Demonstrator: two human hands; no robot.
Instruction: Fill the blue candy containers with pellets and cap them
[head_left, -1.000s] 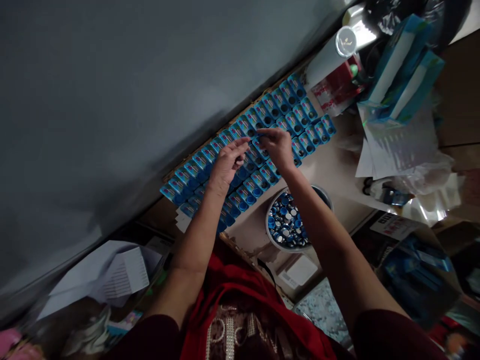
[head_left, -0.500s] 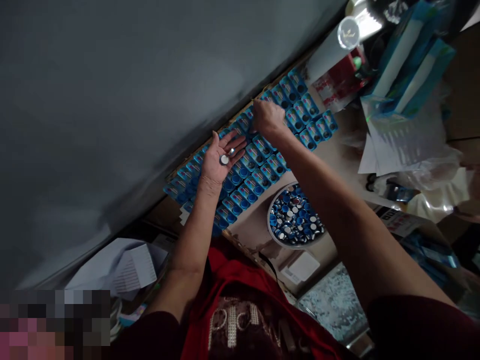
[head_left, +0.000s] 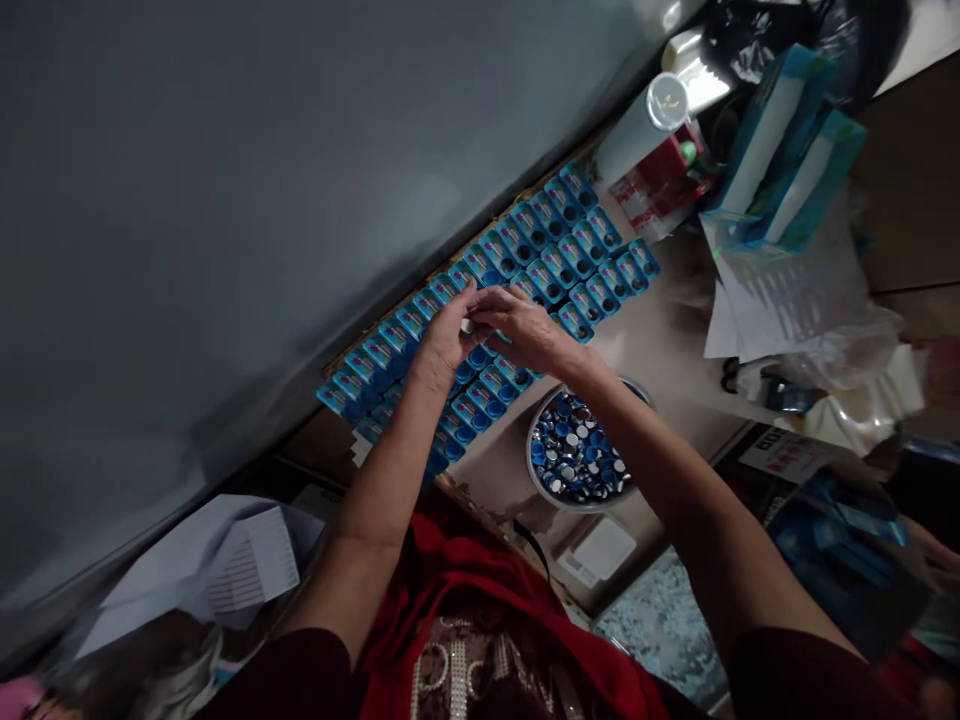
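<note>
My left hand (head_left: 445,340) is cupped, palm up, over rows of small blue packs (head_left: 559,268), each with a round recess. A small round cap (head_left: 467,326) with a pale face shows in that palm. Over the same palm, my right hand (head_left: 521,325) has its fingers bent and drawn together; what its fingertips pinch, if anything, is hidden. Some recesses at the upper right look dark, while those at the lower left look blue. Below my right forearm stands a round bowl (head_left: 529,465) full of loose silver, white and blue caps (head_left: 576,460).
A white cylinder (head_left: 666,102) and a red container (head_left: 660,185) stand at the table's far end. Blue-and-white boxes (head_left: 806,185) and papers (head_left: 784,290) lie to the right. A white rectangular lid (head_left: 604,548) is near the bowl. The grey wall (head_left: 262,200) borders the packs.
My right hand has come back from the upper rows of packs to my left palm. My left hand has gone from flat and spread to cupped. The view has shifted slightly.
</note>
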